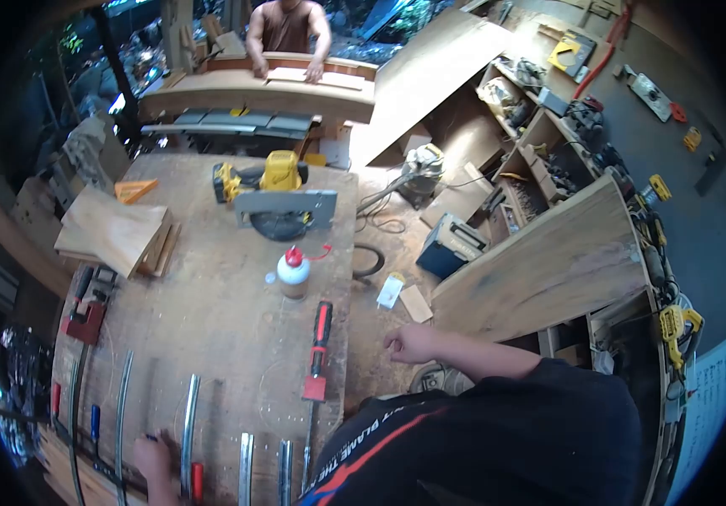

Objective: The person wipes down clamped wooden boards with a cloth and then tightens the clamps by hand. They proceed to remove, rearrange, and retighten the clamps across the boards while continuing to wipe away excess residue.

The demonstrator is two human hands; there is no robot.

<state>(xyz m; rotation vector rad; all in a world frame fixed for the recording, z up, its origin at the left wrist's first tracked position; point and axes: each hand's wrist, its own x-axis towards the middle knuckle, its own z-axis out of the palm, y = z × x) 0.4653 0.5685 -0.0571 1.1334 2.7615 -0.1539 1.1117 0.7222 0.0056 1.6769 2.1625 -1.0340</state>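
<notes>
My left hand (154, 457) is low over the workbench (211, 329), between two steel clamp bars. Its fingers are closed around a small dark thing that I cannot make out. Beside it stand a clamp bar (188, 422) and a red handle (198, 481); a blue-handled clamp (95, 426) is to its left. My right hand (412, 345) hangs past the bench's right edge, fingers curled with nothing seen in them. Closest to it on the bench lies a bar clamp with a red and black handle (322, 333). A glue bottle with a red cap (294, 271) stands further back.
A yellow cordless saw (274, 190), an orange square (135, 191) and stacked wooden boards (118, 232) occupy the bench's far part. Another person (289, 34) works at a long board (253, 97) behind. On the right are a shop vacuum (420, 169), a dark box (451, 244) and tool shelves (540, 160).
</notes>
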